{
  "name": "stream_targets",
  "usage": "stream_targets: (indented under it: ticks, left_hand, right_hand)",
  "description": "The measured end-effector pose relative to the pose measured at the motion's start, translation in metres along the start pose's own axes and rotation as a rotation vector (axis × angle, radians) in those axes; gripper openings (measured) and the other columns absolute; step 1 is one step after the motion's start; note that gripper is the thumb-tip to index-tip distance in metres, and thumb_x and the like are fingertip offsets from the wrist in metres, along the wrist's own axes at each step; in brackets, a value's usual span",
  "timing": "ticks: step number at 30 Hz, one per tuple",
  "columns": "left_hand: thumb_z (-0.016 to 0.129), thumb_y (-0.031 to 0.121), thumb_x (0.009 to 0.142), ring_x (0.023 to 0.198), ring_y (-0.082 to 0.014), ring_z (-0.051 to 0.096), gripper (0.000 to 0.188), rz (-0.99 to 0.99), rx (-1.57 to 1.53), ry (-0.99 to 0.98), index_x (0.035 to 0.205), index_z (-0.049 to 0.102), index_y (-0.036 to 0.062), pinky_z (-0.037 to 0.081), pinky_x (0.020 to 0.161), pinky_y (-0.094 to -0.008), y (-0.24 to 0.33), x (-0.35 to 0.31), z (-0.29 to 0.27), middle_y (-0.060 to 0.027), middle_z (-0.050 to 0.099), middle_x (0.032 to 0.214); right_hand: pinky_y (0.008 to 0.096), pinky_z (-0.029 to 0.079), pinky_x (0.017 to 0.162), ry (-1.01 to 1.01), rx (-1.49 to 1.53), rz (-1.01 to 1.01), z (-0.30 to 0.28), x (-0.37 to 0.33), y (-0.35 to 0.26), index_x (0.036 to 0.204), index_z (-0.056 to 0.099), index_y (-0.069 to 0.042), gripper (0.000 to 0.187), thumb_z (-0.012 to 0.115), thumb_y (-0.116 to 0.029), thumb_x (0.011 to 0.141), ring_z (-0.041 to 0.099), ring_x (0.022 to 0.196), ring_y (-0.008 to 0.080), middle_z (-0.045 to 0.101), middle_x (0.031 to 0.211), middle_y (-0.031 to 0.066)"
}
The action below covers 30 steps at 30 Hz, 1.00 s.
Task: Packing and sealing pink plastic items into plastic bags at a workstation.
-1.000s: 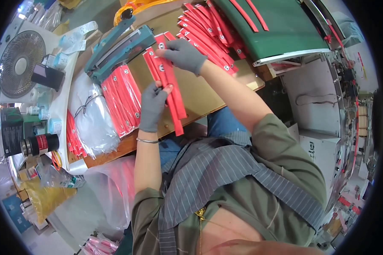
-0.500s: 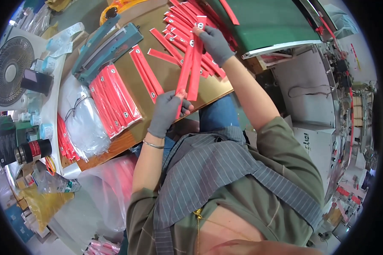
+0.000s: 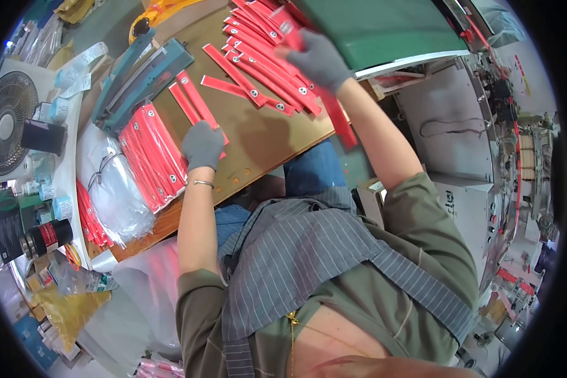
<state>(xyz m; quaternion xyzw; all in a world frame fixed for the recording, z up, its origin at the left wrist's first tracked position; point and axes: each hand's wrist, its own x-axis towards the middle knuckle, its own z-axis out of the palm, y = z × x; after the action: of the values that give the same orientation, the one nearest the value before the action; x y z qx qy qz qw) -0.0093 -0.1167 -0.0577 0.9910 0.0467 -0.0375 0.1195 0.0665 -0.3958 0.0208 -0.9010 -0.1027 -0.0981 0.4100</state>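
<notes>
The right hand (image 3: 321, 60), in a grey glove with bare fingertips, is closed on a red strip (image 3: 337, 120) held above the right part of the brown tabletop (image 3: 264, 140); its far end is blurred over the fanned pile of red strips (image 3: 255, 47), and its near end hangs past the table's edge. Whether more than one strip is in that grip cannot be told. The left hand (image 3: 203, 145), gloved alike, rests curled over the near part of two parallel red strips (image 3: 184, 97) lying on the table; its fingers are mostly hidden, so how firmly it grips cannot be told. Between these two and the pile, a few loose strips lie askew. Left of the hand are clear-bagged red strips (image 3: 151, 157), then a tied bundle of clear plastic bags (image 3: 125, 198). A teal lever-arm sealer (image 3: 146, 79) stands beyond the bagged strips, and a green-topped surface (image 3: 384, 31) lies far right.
</notes>
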Motion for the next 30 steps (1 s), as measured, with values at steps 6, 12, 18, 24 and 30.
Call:
stream_targets:
  ticks: [6, 12, 18, 24, 30]
  left_hand:
    - [0.065, 0.028, 0.078, 0.068, -0.0227, 0.062, 0.029, -0.054, -0.421, -0.083, 0.077, 0.061, -0.001, 0.048, 0.061, -0.033, -0.001, -0.006, -0.015, -0.0142, 0.064, 0.072]
    - [0.063, 0.027, 0.083, 0.062, -0.0126, 0.056, 0.029, -0.198, -1.01, 0.094, 0.093, 0.06, -0.0002, 0.045, 0.053, -0.0263, -0.019, -0.022, 0.005, -0.0034, 0.06, 0.073]
    - [0.058, 0.022, 0.088, 0.061, -0.0105, 0.057, 0.021, -0.386, -1.444, -0.493, 0.094, 0.06, 0.002, 0.044, 0.049, -0.023, -0.004, -0.059, -0.013, -0.0053, 0.062, 0.076]
    - [0.054, 0.02, 0.089, 0.054, -0.0086, 0.054, 0.022, -0.344, -1.321, -0.313, 0.098, 0.06, 0.0006, 0.041, 0.045, -0.0202, 0.002, -0.07, -0.018, -0.0061, 0.061, 0.072]
    - [0.054, 0.025, 0.089, 0.059, -0.02, 0.059, 0.025, -0.177, -0.658, -0.107, 0.09, 0.059, 0.0007, 0.046, 0.053, -0.0303, -0.02, -0.056, -0.018, -0.0094, 0.061, 0.07]
  right_hand:
    - [0.0379, 0.049, 0.071, -0.496, -0.417, 0.23, 0.06, -0.053, 0.012, 0.091, 0.065, -0.001, 0.038, 0.065, -0.035, 0.074, 0.061, 0.075, 0.0325, 0.064, 0.084, 0.0182]
    - [0.0264, 0.042, 0.048, -0.568, 0.554, 0.566, 0.053, -0.063, -0.007, 0.076, 0.058, 0.001, 0.031, 0.067, -0.029, 0.075, 0.052, 0.048, 0.0126, 0.06, 0.069, 0.0088]
    - [0.0229, 0.039, 0.044, -0.427, 0.777, 0.649, 0.06, -0.13, -0.026, 0.085, 0.059, -0.003, 0.024, 0.063, -0.027, 0.083, 0.05, 0.048, 0.0096, 0.059, 0.065, 0.004]
    - [0.0232, 0.041, 0.047, -0.477, 0.617, 0.561, 0.063, -0.104, -0.055, 0.086, 0.059, -0.004, 0.027, 0.064, -0.029, 0.082, 0.051, 0.05, 0.0094, 0.058, 0.065, 0.0035]
    - [0.0439, 0.049, 0.075, -0.307, -0.484, 0.187, 0.076, -0.016, -0.021, 0.091, 0.063, -0.003, 0.037, 0.059, -0.038, 0.078, 0.062, 0.084, 0.0358, 0.065, 0.085, 0.017]
